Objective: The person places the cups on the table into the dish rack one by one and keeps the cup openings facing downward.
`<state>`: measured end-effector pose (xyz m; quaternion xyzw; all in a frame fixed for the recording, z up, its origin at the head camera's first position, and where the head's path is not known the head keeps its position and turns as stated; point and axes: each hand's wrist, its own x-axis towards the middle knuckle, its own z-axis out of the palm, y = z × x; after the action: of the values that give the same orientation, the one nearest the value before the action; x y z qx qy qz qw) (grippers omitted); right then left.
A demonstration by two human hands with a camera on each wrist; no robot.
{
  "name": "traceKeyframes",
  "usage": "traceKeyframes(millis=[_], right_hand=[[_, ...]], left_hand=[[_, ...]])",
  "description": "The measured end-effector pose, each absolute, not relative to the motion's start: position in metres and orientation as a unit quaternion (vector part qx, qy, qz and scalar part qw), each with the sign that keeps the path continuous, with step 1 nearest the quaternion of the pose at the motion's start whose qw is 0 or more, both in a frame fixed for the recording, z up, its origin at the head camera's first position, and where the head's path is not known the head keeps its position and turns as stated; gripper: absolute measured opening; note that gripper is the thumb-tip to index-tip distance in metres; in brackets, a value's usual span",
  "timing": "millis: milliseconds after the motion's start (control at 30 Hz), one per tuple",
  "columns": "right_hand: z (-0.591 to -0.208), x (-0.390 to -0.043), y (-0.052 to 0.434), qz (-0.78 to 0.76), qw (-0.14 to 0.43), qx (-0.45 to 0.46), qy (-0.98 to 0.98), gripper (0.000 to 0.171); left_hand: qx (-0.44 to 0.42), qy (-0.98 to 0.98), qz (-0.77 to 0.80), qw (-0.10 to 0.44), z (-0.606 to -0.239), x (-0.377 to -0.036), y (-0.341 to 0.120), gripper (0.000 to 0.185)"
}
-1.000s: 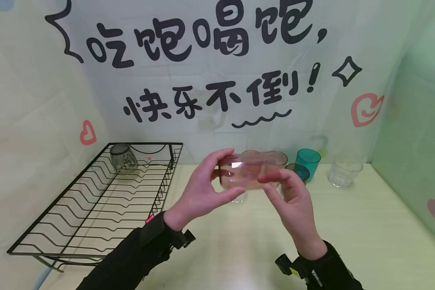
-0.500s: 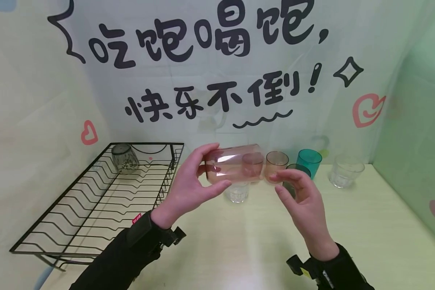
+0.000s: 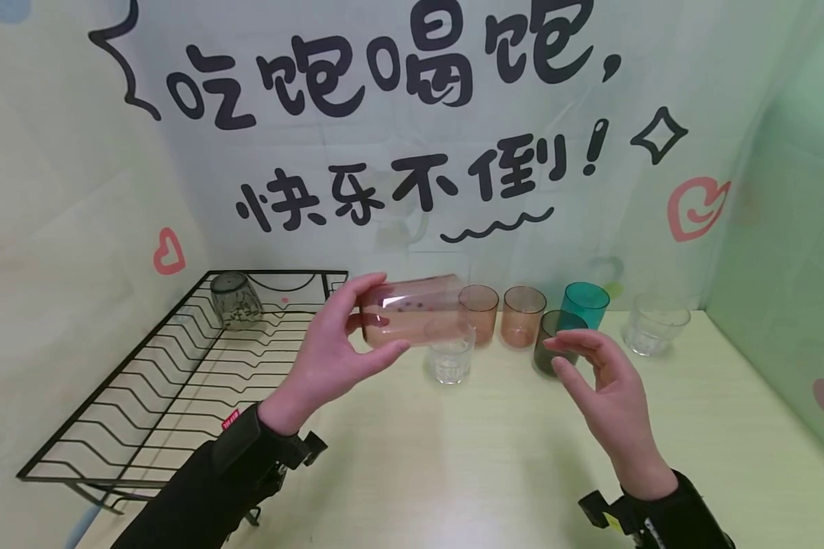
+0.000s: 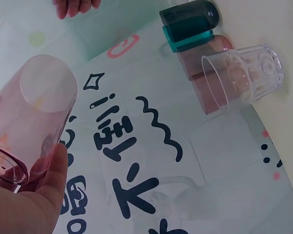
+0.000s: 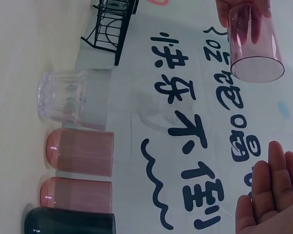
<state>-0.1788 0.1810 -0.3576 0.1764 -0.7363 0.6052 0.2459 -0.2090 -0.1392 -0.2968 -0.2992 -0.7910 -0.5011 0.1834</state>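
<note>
The left hand [image 3: 329, 358] holds a pink tumbler [image 3: 412, 311] on its side above the bench [image 3: 494, 457], its fingers [image 3: 346, 293] curled over the top and the thumb pressed beneath, so they are clamped on the glass near its closed end. From the left wrist view the tumbler [image 4: 31, 114] shows its round base toward the camera, and only the thumb and palm edge of the hand are visible; the other fingers are hidden behind the glass.

The right hand [image 3: 607, 389] is held off to the right of the tumbler, well apart from it, palm turned inward with fingers loosely spread and holding nothing. In the right wrist view only the fingertips [image 5: 276, 180] and part of the palm are in frame, the rest being cut off.

Behind and just right of the tumbler stand two more pink glasses [image 3: 501, 314], a dark grey glass [image 3: 551, 343] (partly covered by the right hand's fingertips) and a teal cup [image 3: 584, 303]. A clear ribbed glass [image 3: 451, 357] sits just below the tumbler's open end, its upper part seen through the pink wall. Another clear glass [image 3: 652, 326] stands furthest right of the tumbler. To the tumbler's left is a black wire rack [image 3: 178, 381] with a smoky glass [image 3: 233, 299] upside down at its far end; the rack's near corner is hidden by the left sleeve.
</note>
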Motion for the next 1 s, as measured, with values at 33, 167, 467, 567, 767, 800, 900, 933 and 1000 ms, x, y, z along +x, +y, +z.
traceKeyframes(millis=[33, 167, 467, 567, 767, 800, 900, 933, 1000], right_hand=[[-0.358, -0.179, 0.183, 0.603, 0.246, 0.174, -0.738, 0.03], [-0.362, -0.179, 0.192, 0.592, 0.249, 0.164, -0.748, 0.031], [-0.369, -0.18, 0.212, 0.569, 0.261, 0.143, -0.767, 0.032], [-0.372, -0.181, 0.218, 0.554, 0.267, 0.137, -0.777, 0.032], [-0.379, -0.183, 0.23, 0.529, 0.273, 0.131, -0.793, 0.035], [-0.38, -0.183, 0.232, 0.528, 0.273, 0.13, -0.794, 0.036], [-0.382, -0.183, 0.237, 0.52, 0.273, 0.125, -0.799, 0.036], [-0.383, -0.183, 0.239, 0.517, 0.273, 0.122, -0.802, 0.036], [-0.384, -0.182, 0.242, 0.511, 0.271, 0.114, -0.808, 0.035]], left_hand=[[-0.295, -0.793, -0.501, 0.183, -0.297, -0.209, -0.141, 0.077], [-0.278, -0.801, -0.497, 0.187, -0.297, -0.21, -0.149, 0.077], [-0.233, -0.818, -0.49, 0.192, -0.298, -0.213, -0.166, 0.075], [-0.212, -0.828, -0.483, 0.188, -0.3, -0.214, -0.172, 0.074], [-0.179, -0.85, -0.456, 0.192, -0.303, -0.22, -0.187, 0.072], [-0.174, -0.854, -0.45, 0.195, -0.303, -0.221, -0.19, 0.073], [-0.157, -0.866, -0.429, 0.203, -0.303, -0.224, -0.197, 0.073], [-0.153, -0.868, -0.427, 0.204, -0.302, -0.226, -0.199, 0.073], [-0.143, -0.871, -0.424, 0.202, -0.301, -0.228, -0.203, 0.073]])
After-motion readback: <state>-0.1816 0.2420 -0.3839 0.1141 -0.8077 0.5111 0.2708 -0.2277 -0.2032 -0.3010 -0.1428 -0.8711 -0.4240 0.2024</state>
